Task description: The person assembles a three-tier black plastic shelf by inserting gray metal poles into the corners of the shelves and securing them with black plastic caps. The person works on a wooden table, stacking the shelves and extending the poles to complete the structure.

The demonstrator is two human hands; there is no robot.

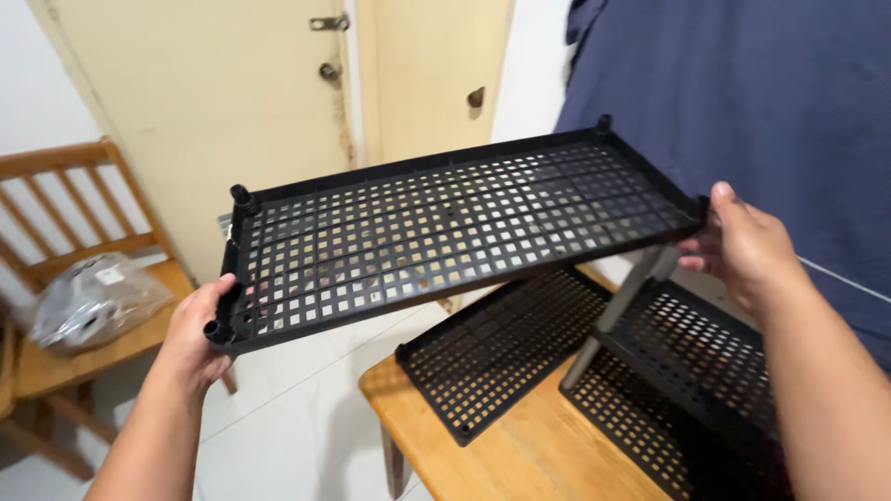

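Observation:
I hold a black perforated plastic shelf panel (445, 227) flat in the air with both hands. My left hand (197, 334) grips its near left end by a corner socket. At the far right end, my right hand (747, 246) clasps the edge. Round corner sockets stick up from the panel. Below it, a second black perforated panel (506, 357) lies on a wooden table (520, 455). A third panel (682, 390) sits to its right, with a grey pole (613, 315) leaning up from it.
A wooden chair (79, 278) at the left carries a grey plastic bag (88, 299). Cream doors (241, 102) stand behind. A dark blue cloth (742, 93) hangs at the upper right. White floor tiles (297, 408) show below.

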